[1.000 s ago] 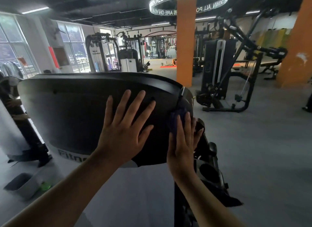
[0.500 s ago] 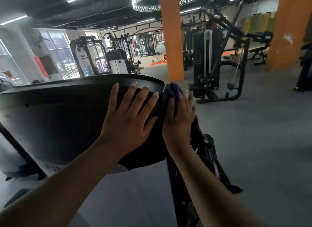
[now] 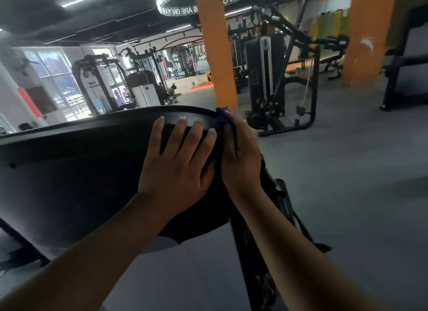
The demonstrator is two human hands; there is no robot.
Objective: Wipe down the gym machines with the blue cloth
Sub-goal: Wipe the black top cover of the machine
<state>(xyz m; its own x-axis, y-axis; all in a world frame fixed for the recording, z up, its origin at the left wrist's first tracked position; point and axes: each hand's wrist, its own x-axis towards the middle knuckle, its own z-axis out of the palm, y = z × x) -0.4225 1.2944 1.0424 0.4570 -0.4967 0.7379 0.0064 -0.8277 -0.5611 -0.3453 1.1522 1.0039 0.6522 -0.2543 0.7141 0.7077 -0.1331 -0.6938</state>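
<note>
A large black rounded machine housing fills the left and centre of the head view. My left hand lies flat on its right part, fingers spread and reaching its top rim. My right hand presses the blue cloth against the housing's right end near the top rim. Only a small blue fold shows above my fingers; the remainder is hidden under the hand.
A black frame post drops below the housing between my forearms. An orange pillar stands just behind, with a black cable machine to its right and another orange pillar farther right. Grey floor spreads to the right.
My right hand has slid the cloth up the housing's right end to the top rim. My left hand moved up to the rim too. The view has shifted left and down.
</note>
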